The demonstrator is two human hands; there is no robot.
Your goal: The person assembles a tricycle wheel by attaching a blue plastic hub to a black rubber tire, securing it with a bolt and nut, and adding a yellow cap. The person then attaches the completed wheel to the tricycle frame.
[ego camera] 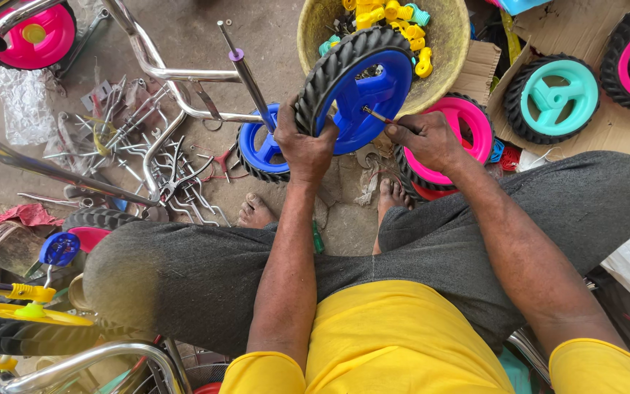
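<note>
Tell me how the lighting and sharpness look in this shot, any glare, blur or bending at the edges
Head view: soft, even daylight, no hard shadows; mild glare on the chrome tubing; the blue wheel in the left hand and the right hand are sharp; wide-angle bending stretches the knees and frame edges; corners slightly softer.

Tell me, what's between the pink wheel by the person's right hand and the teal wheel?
In the head view, between the pink wheel and the teal wheel on cardboard, only a narrow strip of that cardboard's edge and dark ground shows; no other part lies there.
</note>
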